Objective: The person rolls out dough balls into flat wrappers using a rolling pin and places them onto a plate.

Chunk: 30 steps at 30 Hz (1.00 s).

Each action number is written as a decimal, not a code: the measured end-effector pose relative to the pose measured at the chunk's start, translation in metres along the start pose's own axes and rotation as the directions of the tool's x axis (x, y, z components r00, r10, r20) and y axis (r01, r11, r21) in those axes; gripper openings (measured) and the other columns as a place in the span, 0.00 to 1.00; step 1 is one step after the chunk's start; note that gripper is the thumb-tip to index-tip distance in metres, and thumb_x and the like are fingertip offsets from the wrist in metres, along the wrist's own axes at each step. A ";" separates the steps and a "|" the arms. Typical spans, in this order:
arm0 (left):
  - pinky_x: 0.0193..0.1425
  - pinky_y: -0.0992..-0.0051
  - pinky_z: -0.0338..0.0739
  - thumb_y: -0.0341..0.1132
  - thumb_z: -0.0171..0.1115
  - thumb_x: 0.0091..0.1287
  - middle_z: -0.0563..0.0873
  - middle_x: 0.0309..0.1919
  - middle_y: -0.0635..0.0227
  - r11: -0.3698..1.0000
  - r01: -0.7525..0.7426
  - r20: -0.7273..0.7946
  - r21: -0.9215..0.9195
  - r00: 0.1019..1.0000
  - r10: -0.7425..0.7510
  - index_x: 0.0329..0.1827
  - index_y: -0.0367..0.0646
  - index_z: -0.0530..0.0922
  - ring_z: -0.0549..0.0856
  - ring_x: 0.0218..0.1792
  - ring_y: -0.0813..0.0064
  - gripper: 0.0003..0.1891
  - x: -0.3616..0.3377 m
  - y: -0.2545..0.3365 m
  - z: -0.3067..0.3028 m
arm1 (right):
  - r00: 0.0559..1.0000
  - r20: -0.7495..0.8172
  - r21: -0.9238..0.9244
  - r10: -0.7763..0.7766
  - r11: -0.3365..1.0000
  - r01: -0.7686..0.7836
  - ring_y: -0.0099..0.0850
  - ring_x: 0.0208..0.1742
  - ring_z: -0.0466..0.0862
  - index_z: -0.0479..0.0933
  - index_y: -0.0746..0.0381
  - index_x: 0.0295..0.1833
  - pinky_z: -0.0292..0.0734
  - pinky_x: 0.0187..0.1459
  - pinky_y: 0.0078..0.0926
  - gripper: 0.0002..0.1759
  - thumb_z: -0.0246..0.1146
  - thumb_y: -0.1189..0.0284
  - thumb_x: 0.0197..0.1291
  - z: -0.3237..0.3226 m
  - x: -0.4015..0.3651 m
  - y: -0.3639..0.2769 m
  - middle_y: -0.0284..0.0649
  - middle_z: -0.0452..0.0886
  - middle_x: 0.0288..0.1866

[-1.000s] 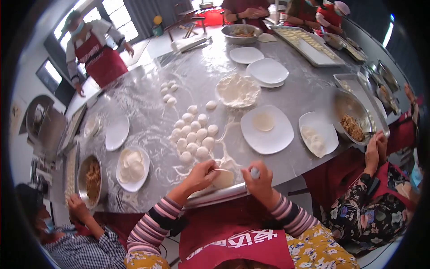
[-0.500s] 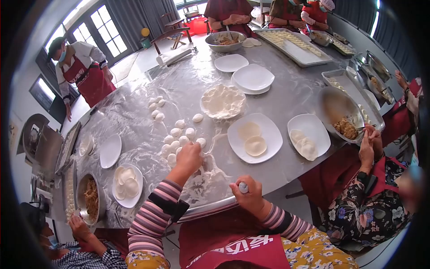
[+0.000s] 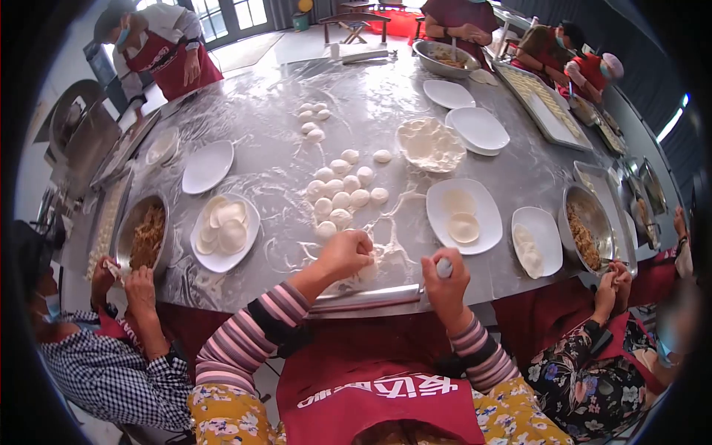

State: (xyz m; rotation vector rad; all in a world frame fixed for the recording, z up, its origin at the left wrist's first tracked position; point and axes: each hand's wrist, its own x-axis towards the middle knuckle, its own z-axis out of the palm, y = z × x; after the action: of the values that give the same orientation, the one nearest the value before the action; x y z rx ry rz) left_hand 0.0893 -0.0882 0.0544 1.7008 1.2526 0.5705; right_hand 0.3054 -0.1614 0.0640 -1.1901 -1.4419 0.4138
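My left hand point(image 3: 345, 254) is closed at the near edge of the steel table, fingertips over a floury patch. A pale dough piece point(image 3: 368, 271) shows just under those fingertips, mostly hidden. Wrapped in my right hand point(image 3: 446, 282) is a rolling pin point(image 3: 444, 268), only its rounded pale end showing. Beyond my left hand several floured dough balls point(image 3: 341, 200) lie in a loose cluster. A white plate point(image 3: 483, 236) past my right hand carries two flat dough wrappers point(image 3: 463, 228). Behind it stands a bowl of flour point(image 3: 432, 145).
A plate of wrappers point(image 3: 229, 225) and a bowl of filling point(image 3: 149, 231) stand at left, by a co-worker's hands point(image 3: 139, 291). At right are another wrapper plate point(image 3: 549, 239), a filling bowl point(image 3: 589, 225) and a second co-worker's hands point(image 3: 612, 288). Other people work around the table's far side.
My left hand has left the dough balls and come nearer to the floury patch by the table edge. My right hand still grips the rolling pin. The view has swung left.
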 end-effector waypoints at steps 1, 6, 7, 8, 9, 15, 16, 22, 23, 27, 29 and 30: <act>0.35 0.75 0.76 0.28 0.69 0.48 0.83 0.26 0.64 1.000 -0.013 -0.040 0.026 0.999 0.014 0.32 0.36 0.79 0.82 0.30 0.75 0.09 -0.004 -0.003 0.002 | 0.996 -0.026 -0.023 -0.083 0.996 0.083 0.38 0.20 0.75 0.69 0.62 0.33 0.69 0.23 0.29 0.12 0.68 0.79 0.50 0.006 0.014 -0.006 0.42 0.73 0.22; 0.36 0.72 0.77 0.30 0.67 0.51 0.84 0.27 0.60 0.957 -0.020 -0.097 0.289 0.994 0.050 0.32 0.36 0.80 0.84 0.30 0.70 0.08 -0.009 0.013 0.007 | 0.977 -0.030 -0.099 -0.210 0.974 0.206 0.37 0.21 0.75 0.69 0.62 0.33 0.69 0.24 0.29 0.12 0.68 0.79 0.50 0.032 0.043 0.005 0.42 0.72 0.22; 0.38 0.69 0.77 0.31 0.66 0.52 0.84 0.28 0.56 0.949 -0.035 -0.124 0.313 0.989 0.078 0.32 0.37 0.81 0.85 0.31 0.64 0.08 -0.010 0.010 0.008 | 0.979 -0.042 -0.124 -0.197 0.974 0.191 0.38 0.22 0.75 0.69 0.62 0.33 0.69 0.25 0.29 0.11 0.67 0.79 0.50 0.035 0.043 0.014 0.42 0.72 0.22; 0.38 0.69 0.77 0.31 0.66 0.52 0.84 0.28 0.56 0.951 -0.034 -0.137 0.307 0.987 0.080 0.32 0.37 0.81 0.85 0.31 0.64 0.08 -0.013 0.008 0.008 | 0.978 -0.032 -0.122 -0.208 0.972 0.203 0.38 0.22 0.75 0.69 0.62 0.33 0.69 0.25 0.29 0.11 0.67 0.79 0.50 0.031 0.035 0.022 0.42 0.72 0.22; 0.38 0.69 0.77 0.31 0.65 0.52 0.85 0.28 0.56 0.962 -0.013 -0.151 0.273 0.987 0.056 0.32 0.37 0.81 0.85 0.31 0.64 0.08 -0.017 0.007 0.008 | 0.993 -0.038 -0.039 -0.108 0.993 0.107 0.38 0.21 0.75 0.69 0.62 0.33 0.69 0.25 0.30 0.11 0.67 0.79 0.51 0.022 0.018 0.030 0.43 0.72 0.22; 0.37 0.68 0.76 0.33 0.65 0.54 0.85 0.27 0.56 0.971 -0.032 -0.049 0.236 0.998 0.045 0.32 0.37 0.81 0.85 0.31 0.64 0.08 -0.009 0.019 0.016 | 0.967 -0.103 -0.154 -0.231 0.965 0.214 0.35 0.20 0.70 0.69 0.62 0.34 0.67 0.24 0.30 0.12 0.67 0.78 0.51 0.043 0.050 0.019 0.44 0.70 0.23; 0.37 0.68 0.76 0.33 0.65 0.54 0.85 0.27 0.56 0.972 -0.036 -0.040 0.233 0.998 0.047 0.32 0.37 0.81 0.85 0.31 0.64 0.08 -0.004 0.021 0.015 | 0.991 -0.049 -0.112 -0.126 0.986 0.120 0.38 0.21 0.71 0.68 0.62 0.34 0.68 0.25 0.32 0.12 0.67 0.78 0.51 0.048 0.056 0.018 0.44 0.71 0.23; 0.35 0.68 0.76 0.30 0.64 0.53 0.83 0.26 0.55 0.963 -0.099 0.024 0.249 0.995 0.096 0.31 0.35 0.79 0.83 0.30 0.63 0.07 -0.020 -0.004 0.001 | 0.983 -0.073 -0.155 -0.171 0.975 0.158 0.40 0.23 0.75 0.68 0.61 0.35 0.72 0.27 0.31 0.14 0.69 0.78 0.48 0.010 -0.001 0.026 0.43 0.72 0.23; 0.35 0.68 0.76 0.30 0.64 0.53 0.83 0.26 0.55 0.963 -0.091 0.020 0.252 0.996 0.089 0.31 0.35 0.79 0.83 0.30 0.63 0.07 -0.023 -0.002 -0.001 | 0.992 -0.077 -0.092 -0.098 0.992 0.091 0.42 0.23 0.75 0.68 0.62 0.35 0.71 0.27 0.33 0.14 0.68 0.78 0.48 0.009 -0.002 0.026 0.44 0.72 0.23; 0.38 0.64 0.75 0.31 0.60 0.56 0.82 0.29 0.51 0.976 -0.047 0.017 0.213 0.999 0.044 0.35 0.36 0.78 0.83 0.34 0.57 0.08 -0.025 0.003 0.007 | 0.984 -0.076 -0.128 -0.161 0.980 0.151 0.44 0.21 0.73 0.68 0.62 0.36 0.68 0.24 0.36 0.12 0.66 0.79 0.51 0.035 0.034 0.020 0.46 0.72 0.23; 0.39 0.62 0.75 0.34 0.56 0.58 0.83 0.31 0.49 0.964 -0.073 -0.033 0.256 0.996 0.084 0.34 0.37 0.79 0.83 0.36 0.53 0.09 -0.015 0.011 0.007 | 0.993 -0.053 -0.088 -0.108 0.991 0.103 0.46 0.22 0.75 0.68 0.62 0.35 0.68 0.25 0.37 0.12 0.67 0.79 0.51 0.052 0.053 0.021 0.47 0.72 0.22; 0.39 0.62 0.75 0.34 0.56 0.58 0.83 0.31 0.49 0.963 -0.077 -0.029 0.257 0.996 0.087 0.34 0.37 0.79 0.83 0.36 0.53 0.09 -0.014 0.012 0.006 | 0.998 -0.020 -0.064 -0.052 0.997 0.050 0.46 0.22 0.75 0.68 0.62 0.35 0.68 0.25 0.37 0.12 0.67 0.78 0.50 0.054 0.056 0.020 0.47 0.72 0.22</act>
State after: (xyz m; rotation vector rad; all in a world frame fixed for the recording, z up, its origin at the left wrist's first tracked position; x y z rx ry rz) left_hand 0.0949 -0.1040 0.0644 1.9719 1.3351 0.5106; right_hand 0.2758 -0.0866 0.0630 -1.2020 -1.4724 0.3213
